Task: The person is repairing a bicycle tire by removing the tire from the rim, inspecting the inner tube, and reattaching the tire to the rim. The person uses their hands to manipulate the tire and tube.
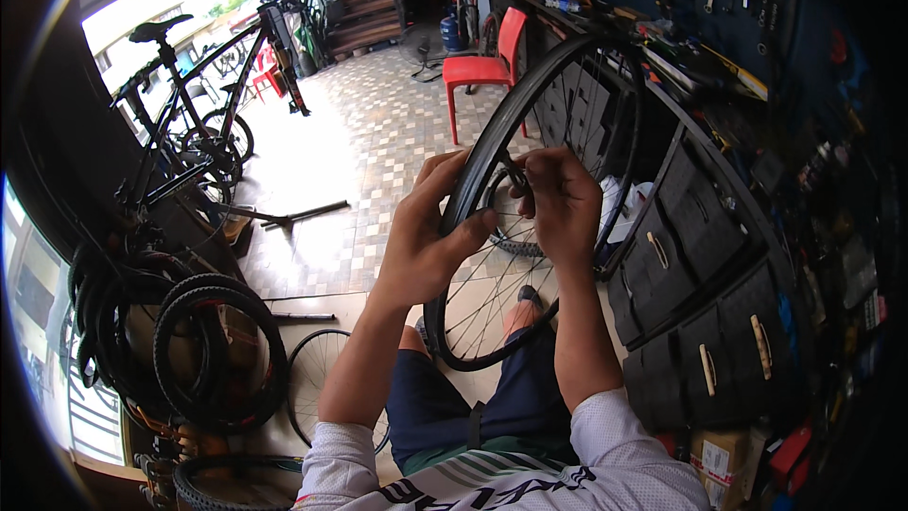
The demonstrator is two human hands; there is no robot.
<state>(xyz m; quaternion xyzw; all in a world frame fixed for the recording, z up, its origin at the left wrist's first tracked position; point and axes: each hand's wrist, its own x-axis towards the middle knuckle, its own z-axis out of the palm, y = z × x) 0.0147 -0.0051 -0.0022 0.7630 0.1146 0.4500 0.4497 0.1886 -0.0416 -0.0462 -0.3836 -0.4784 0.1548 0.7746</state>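
A bicycle wheel point(494, 137) with a black rim and thin spokes stands upright before me, its lower edge between my knees. My left hand point(424, 241) is closed round its left side, with the thumb across the near face and the fingers behind. Just inside the rim, my right hand point(566, 203) is closed in a pinch, thumb and fingertips together. A small dark looped piece point(514, 173) shows at those fingertips, next to the rim. Whether it is part of a tube or a valve I cannot tell.
Tyres point(222, 350) are piled at the left, near a spoked rim point(301, 369) on the floor. A bicycle point(194, 123) stands far left by a metal stand point(307, 215). Ahead is a red chair point(482, 66). Dark drawers point(700, 360) and a cluttered workbench point(681, 66) line the right.
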